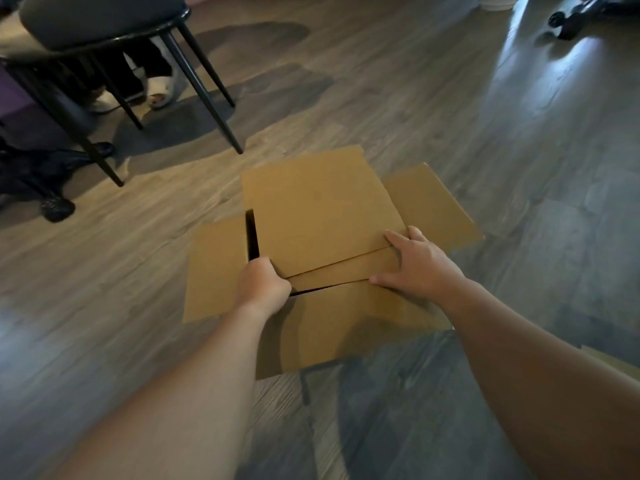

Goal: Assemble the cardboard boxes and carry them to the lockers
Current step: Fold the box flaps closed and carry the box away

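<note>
The cardboard box (322, 216) sits on the floor (450, 98). My left hand (263, 285) grips a flap edge; my right hand (415, 265), fingers spread, presses another flap flat. I judge it light, thin, bendable: grip folded edges or corners.

The cardboard box (322, 216) is plain tan-brown all over, with no print. The floor (433, 109) is grey-brown with a wood-grain plank pattern. The chair (104, 22) has a dark grey seat and black legs, and the slippers (161, 90) behind it are white.
</note>
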Demonstrator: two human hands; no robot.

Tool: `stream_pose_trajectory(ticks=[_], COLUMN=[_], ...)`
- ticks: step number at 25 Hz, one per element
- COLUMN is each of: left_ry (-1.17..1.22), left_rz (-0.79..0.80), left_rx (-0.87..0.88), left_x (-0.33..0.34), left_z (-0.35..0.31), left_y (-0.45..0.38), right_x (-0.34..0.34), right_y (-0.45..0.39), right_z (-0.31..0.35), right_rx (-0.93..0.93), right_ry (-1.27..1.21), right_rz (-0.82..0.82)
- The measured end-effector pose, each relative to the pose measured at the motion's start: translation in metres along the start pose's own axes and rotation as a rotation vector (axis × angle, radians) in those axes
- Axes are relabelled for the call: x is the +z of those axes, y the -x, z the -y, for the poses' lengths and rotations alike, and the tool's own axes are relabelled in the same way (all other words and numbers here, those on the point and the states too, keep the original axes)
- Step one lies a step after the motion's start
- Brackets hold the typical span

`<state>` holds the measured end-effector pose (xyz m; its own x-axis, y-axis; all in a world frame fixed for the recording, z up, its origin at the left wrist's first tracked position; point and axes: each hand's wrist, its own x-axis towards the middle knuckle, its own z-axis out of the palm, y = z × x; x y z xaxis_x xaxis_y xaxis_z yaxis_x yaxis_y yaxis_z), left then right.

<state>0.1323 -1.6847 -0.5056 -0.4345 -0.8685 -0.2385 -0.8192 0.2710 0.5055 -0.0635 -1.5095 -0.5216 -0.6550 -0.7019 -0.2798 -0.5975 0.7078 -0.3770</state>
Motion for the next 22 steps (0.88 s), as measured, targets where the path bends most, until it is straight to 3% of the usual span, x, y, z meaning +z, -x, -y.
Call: stream_pose_trajectory(ticks=[4,7,11,15,18,22], left_ry=[0.046,0.075,0.055,0.025,-0.020,-0.076], left_rz=[0.038,0.037,-0.106,-0.192,-0.178,-0.126], left_rx=[0.098,0.091,0.002,-0.013,0.020,0.105], left_x=[0.017,0.027,0.029,0.021,0.022,0.027], left_z=[-0.015,-0.021,-0.021,-0.012,-0.001,-0.001], left_y=[0.006,0.002,-0.007,-0.009,-0.008,-0.001], right_x=[-0.009,-0.005,0.004,0.007,0.006,0.005], right_y=[0.015,0.032,0.040,0.041,0.038,0.032], right_z=[-0.027,-0.042,-0.040,-0.036,-0.033,-0.031], right_rx=[0.100,0.067,-0.045,-0.042,-0.008,0.055], right_ry=[0.046,0.031,-0.032,-0.027,0.102,0.095], right_rz=[-0.100,-0.153,-0.211,-0.282,-0.259,-0.173])
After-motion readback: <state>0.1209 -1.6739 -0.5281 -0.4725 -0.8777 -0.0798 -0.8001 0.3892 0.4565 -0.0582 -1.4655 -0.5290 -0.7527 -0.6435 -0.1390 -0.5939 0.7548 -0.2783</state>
